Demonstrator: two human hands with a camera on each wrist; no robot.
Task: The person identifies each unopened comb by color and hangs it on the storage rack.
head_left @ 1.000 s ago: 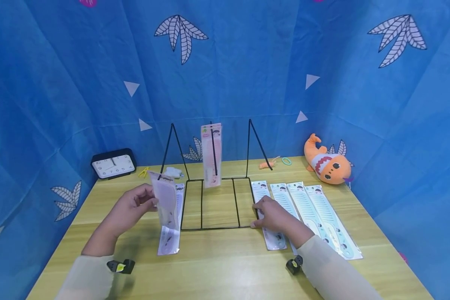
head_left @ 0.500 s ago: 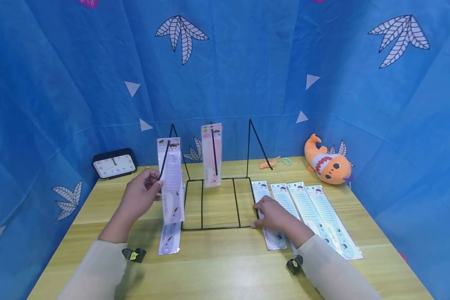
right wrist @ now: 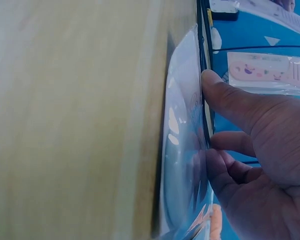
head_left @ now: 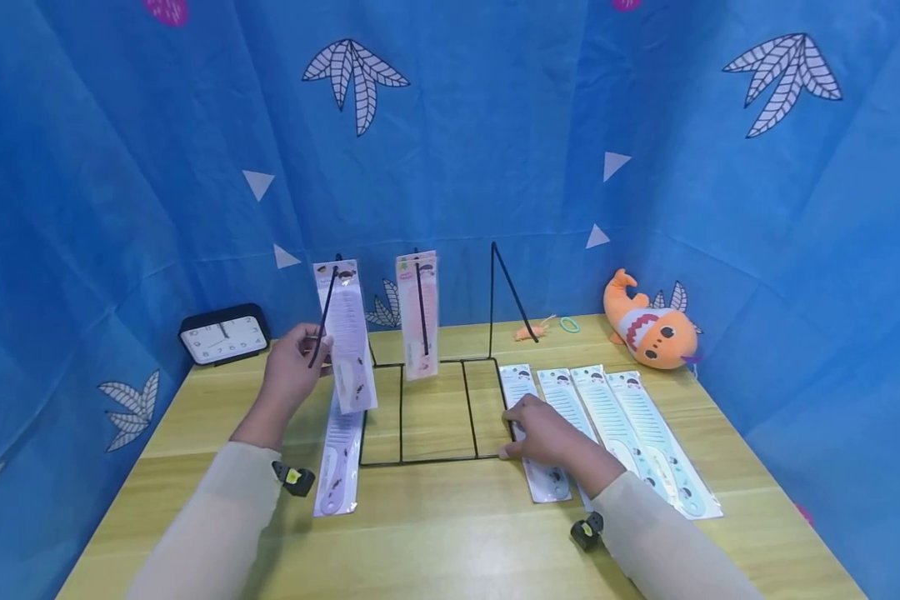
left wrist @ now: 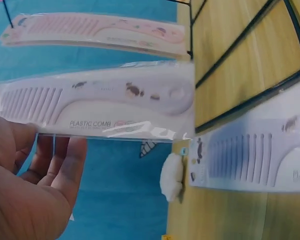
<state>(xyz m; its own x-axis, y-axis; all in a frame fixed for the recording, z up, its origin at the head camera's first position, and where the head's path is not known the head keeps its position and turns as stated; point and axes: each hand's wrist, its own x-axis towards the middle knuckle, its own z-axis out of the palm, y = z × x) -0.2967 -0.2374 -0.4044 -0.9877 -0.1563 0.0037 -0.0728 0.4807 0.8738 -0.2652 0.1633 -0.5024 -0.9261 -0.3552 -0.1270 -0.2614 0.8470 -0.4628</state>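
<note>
My left hand (head_left: 294,367) pinches the edge of a packaged lilac plastic comb (head_left: 347,337). The left prong of the black wire display rack (head_left: 401,417) passes through the hole at the comb's top, and the pack hangs tilted. In the left wrist view the lilac comb (left wrist: 105,102) shows its printed card. My right hand (head_left: 543,429) grips the right side of the rack's base with thumb and fingers. Packaged pink combs (head_left: 417,321) hang on the middle prong; the right prong (head_left: 516,287) carries nothing. Another lilac comb (head_left: 337,467) lies under the hanging one.
Several packaged pale-blue combs (head_left: 648,442) lie on the table to the right, one partly under my right hand. Behind stand a black clock (head_left: 225,335) and an orange shark plush (head_left: 656,329). A small orange toy (head_left: 528,331) and a green ring (head_left: 569,325) lie at the back.
My left hand has raised the lilac comb, brought it onto the left prong and pushed it further back along it. The right hand has stayed on the rack's base.
</note>
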